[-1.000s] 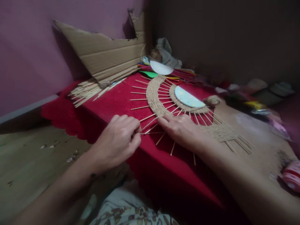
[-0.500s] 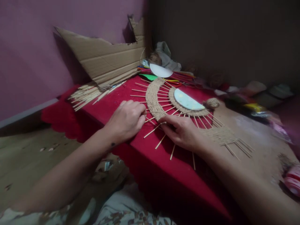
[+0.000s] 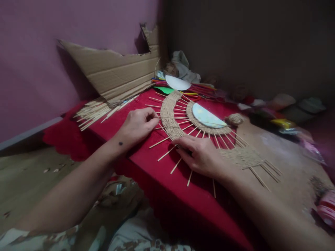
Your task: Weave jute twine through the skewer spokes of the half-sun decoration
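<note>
A half-round woven piece (image 3: 170,116) lies on the red cloth (image 3: 131,104): thin wooden sticks fan out from a pale blue half disc (image 3: 205,118), with bands of jute twine woven across them. My left hand (image 3: 136,126) rests at the weave's left edge, fingers pinched on a strand of twine. Flat on the sticks at the near side lies my right hand (image 3: 200,155), fingertips pressing the weave's end. A ball of jute twine (image 3: 235,119) sits just right of the disc.
A torn cardboard sheet (image 3: 117,71) leans on the purple wall. A heap of loose sticks (image 3: 92,109) lies at the cloth's left edge. White and green paper cut-outs, coloured sticks and cloth clutter the back. A pink roll (image 3: 326,209) sits at the far right.
My left hand has moved away from me, from the cloth's near edge up to the weave's left side, drawing the twine along. My right hand has shifted slightly and stays on the sticks.
</note>
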Tool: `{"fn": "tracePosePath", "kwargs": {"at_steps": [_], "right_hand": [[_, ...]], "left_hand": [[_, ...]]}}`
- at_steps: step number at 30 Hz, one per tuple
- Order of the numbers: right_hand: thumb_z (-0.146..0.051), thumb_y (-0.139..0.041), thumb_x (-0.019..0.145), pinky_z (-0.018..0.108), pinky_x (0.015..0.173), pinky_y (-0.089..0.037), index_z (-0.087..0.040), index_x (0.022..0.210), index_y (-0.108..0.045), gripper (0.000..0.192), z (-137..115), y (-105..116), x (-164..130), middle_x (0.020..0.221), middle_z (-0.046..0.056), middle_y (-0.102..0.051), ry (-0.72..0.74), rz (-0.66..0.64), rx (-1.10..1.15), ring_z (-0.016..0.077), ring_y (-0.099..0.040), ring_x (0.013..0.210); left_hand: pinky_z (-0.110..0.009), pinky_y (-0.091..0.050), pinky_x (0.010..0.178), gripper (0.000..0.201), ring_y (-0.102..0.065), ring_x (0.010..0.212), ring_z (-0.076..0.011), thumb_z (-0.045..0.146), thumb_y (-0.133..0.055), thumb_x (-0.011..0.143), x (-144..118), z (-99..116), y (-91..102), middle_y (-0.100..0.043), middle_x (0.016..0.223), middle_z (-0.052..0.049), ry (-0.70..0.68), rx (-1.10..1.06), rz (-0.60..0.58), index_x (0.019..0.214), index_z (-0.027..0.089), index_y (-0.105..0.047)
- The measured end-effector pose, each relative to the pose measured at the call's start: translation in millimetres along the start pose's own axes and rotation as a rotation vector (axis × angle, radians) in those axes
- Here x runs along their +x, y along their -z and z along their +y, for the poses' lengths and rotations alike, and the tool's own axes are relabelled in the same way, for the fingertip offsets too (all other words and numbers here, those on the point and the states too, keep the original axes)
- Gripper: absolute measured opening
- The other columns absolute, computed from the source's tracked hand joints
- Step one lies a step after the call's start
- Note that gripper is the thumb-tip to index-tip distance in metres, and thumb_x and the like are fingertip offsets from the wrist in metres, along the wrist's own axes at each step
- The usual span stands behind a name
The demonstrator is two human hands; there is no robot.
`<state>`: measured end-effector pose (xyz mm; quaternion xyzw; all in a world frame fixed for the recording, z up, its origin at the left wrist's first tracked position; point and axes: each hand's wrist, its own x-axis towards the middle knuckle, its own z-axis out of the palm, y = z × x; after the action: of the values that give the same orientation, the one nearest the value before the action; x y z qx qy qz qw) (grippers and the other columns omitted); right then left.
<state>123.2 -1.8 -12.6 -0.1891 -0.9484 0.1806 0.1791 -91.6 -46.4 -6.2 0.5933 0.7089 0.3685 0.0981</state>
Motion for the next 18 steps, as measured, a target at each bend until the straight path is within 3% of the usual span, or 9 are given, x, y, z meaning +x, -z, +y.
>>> {"fn": "tracePosePath", "kwargs": {"at_steps": [3, 5, 9, 14, 18], "right_hand": [[-0.016, -0.049, 0.086, 0.027, 0.075, -0.048, -0.02, 0.105, -0.063, 0.024, -0.4, 1.0, -0.1, 0.103, 0.004, -0.069, 0.002, -0.008, -0.008, 0.015, -0.065, 0.088], [-0.017, -0.05, 0.086, 0.027, 0.075, -0.048, -0.02, 0.106, -0.063, 0.024, -0.9, 1.6, -0.1, 0.102, 0.004, -0.069, -0.005, -0.017, -0.012, 0.0149, -0.064, 0.088], [-0.018, -0.048, 0.087, 0.026, 0.074, -0.047, -0.019, 0.108, -0.063, 0.025, -2.1, 2.0, 0.2, 0.103, 0.004, -0.068, -0.015, -0.034, -0.014, 0.0144, -0.064, 0.088], [-0.02, -0.048, 0.088, 0.025, 0.068, -0.045, -0.02, 0.106, -0.064, 0.025, -3.3, 1.9, -0.5, 0.1, 0.003, -0.068, -0.017, -0.029, -0.054, 0.0139, -0.063, 0.081], [-0.02, -0.048, 0.087, 0.024, 0.062, -0.04, -0.02, 0.104, -0.065, 0.024, -3.5, 2.3, -0.1, 0.097, 0.003, -0.068, -0.013, -0.033, -0.091, 0.0138, -0.061, 0.079]], "left_hand": [[-0.024, -0.036, 0.051, 0.012, -0.047, 0.05, -0.0127, 0.028, -0.05, 0.073, 6.7, -4.0, 2.6, -0.056, 0.053, 0.001, 0.045, -0.139, -0.001, 0.07, 0.019, -0.058], [-0.025, -0.036, 0.05, 0.011, -0.046, 0.049, -0.0129, 0.027, -0.05, 0.072, 12.8, -4.1, 4.7, -0.054, 0.051, 0.001, 0.053, -0.122, 0.007, 0.069, 0.02, -0.057], [-0.027, -0.037, 0.056, 0.008, -0.051, 0.056, -0.0159, 0.024, -0.05, 0.071, 23.9, 0.7, 8.4, -0.06, 0.06, -0.002, 0.03, 0.148, 0.04, 0.07, 0.02, -0.058], [-0.032, -0.038, 0.06, 0.016, -0.06, 0.069, -0.0245, 0.025, -0.045, 0.077, 31.5, 1.9, 8.7, -0.066, 0.079, -0.011, -0.041, 0.503, 0.098, 0.085, 0.019, -0.058], [-0.033, -0.041, 0.065, 0.011, -0.063, 0.074, -0.0266, 0.024, -0.051, 0.074, 45.2, 10.4, 13.9, -0.066, 0.076, -0.01, -0.042, 0.416, 0.147, 0.083, 0.019, -0.055]]}}
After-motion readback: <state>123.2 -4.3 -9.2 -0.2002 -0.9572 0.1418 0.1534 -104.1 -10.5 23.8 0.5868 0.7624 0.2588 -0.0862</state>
